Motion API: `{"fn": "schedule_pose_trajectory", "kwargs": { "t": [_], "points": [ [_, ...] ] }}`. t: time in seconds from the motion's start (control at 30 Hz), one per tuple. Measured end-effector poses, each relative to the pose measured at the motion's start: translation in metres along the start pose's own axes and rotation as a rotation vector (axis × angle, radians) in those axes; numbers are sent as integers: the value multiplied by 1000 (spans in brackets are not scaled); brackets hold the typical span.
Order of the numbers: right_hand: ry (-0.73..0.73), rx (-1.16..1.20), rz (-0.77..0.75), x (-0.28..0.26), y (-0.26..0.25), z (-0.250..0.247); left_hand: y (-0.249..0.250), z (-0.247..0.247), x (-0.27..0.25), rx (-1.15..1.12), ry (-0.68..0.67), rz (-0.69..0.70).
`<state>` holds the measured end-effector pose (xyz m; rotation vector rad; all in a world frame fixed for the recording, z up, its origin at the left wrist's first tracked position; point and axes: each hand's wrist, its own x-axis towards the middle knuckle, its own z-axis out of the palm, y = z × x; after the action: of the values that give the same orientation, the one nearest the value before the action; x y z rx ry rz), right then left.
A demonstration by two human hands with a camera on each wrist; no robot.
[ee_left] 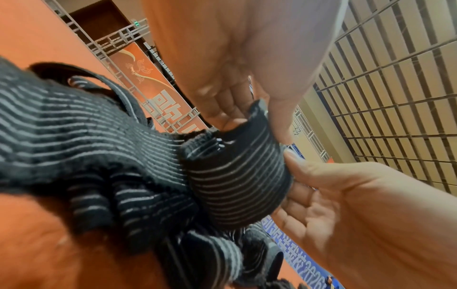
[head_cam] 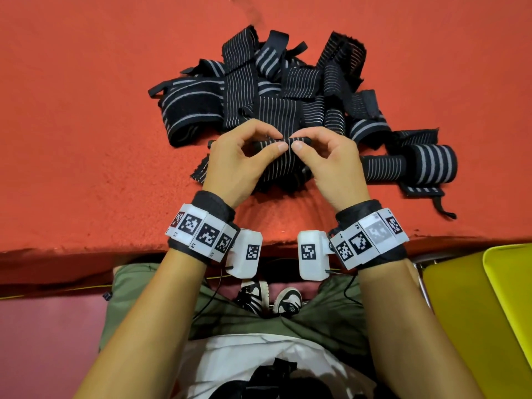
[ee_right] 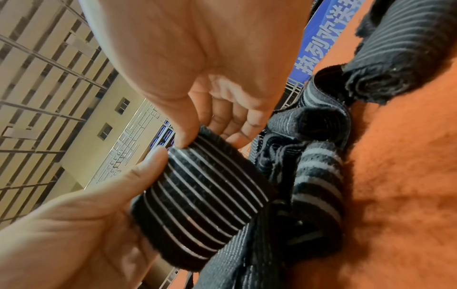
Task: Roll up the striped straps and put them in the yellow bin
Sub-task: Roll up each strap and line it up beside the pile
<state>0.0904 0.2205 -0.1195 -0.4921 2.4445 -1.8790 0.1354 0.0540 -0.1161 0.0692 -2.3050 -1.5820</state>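
Observation:
A black strap with thin white stripes [head_cam: 283,161] lies at the near side of the red table. My left hand [head_cam: 277,140] and right hand [head_cam: 299,140] pinch its far end side by side, thumbs on top, where the strap is curled into a small roll. The left wrist view shows that roll [ee_left: 237,185] between my left hand [ee_left: 252,125] and the right thumb [ee_left: 296,162]. It also appears in the right wrist view [ee_right: 202,195], under my right hand [ee_right: 207,135] and the left thumb [ee_right: 153,158]. The yellow bin [head_cam: 460,312] stands low at the right, beside my leg.
A tangled pile of several loose striped straps [head_cam: 273,90] lies just beyond my hands. More straps, some curled [head_cam: 426,164], lie to the right. The red cloth [head_cam: 86,139] covers the table, whose front edge [head_cam: 86,250] runs below my wrists.

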Motion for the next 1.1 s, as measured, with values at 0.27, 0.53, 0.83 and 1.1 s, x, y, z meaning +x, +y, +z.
{"fn": "schedule_pose_trajectory", "kwargs": {
  "t": [0.27,0.53,0.83,1.1],
  "points": [
    [8,43,73,1,-4,6,3,-1,-5,9,22,54],
    [30,93,31,-2,-12,0,1,5,-7,10,-19,39],
    [-31,112,3,-4,-13,-3,2,3,-3,75,13,38],
    [-62,92,0,-5,-6,-2,5,2,-1,124,-22,35]
  ]
}}
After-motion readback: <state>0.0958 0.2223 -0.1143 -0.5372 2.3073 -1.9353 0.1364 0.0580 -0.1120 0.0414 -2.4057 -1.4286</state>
